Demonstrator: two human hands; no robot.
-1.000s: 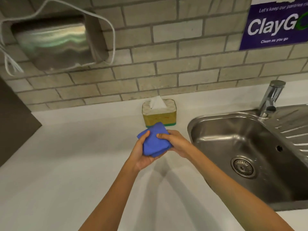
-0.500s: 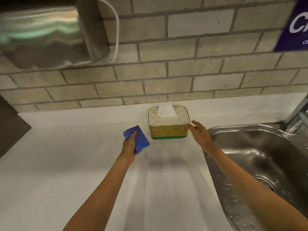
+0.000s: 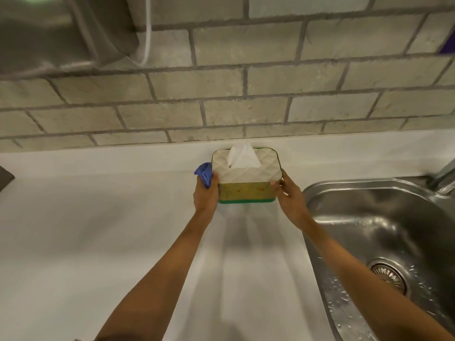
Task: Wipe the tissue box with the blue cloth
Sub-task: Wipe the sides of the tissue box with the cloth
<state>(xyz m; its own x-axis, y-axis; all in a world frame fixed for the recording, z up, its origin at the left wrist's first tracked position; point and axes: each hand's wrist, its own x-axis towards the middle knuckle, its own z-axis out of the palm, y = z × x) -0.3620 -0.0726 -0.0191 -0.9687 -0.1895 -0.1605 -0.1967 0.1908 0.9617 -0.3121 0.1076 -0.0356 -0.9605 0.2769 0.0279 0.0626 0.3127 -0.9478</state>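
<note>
The tissue box (image 3: 246,190) stands on the white counter near the wall, with a quilted cream top, a mustard side, a green base and a white tissue (image 3: 242,156) sticking up. My left hand (image 3: 205,195) presses the bunched blue cloth (image 3: 204,174) against the box's left end. Only part of the cloth shows above my fingers. My right hand (image 3: 288,195) grips the box's right end, thumb on the front corner.
A steel sink (image 3: 384,242) with a wet basin and drain lies just right of the box, its tap (image 3: 443,178) at the right edge. A brick wall (image 3: 221,99) rises behind. A metal dispenser (image 3: 56,33) with a white cord hangs at upper left.
Both hands have closed in on the box: the left brought the cloth against its left end, the right took hold of its right end. The camera moved closer.
</note>
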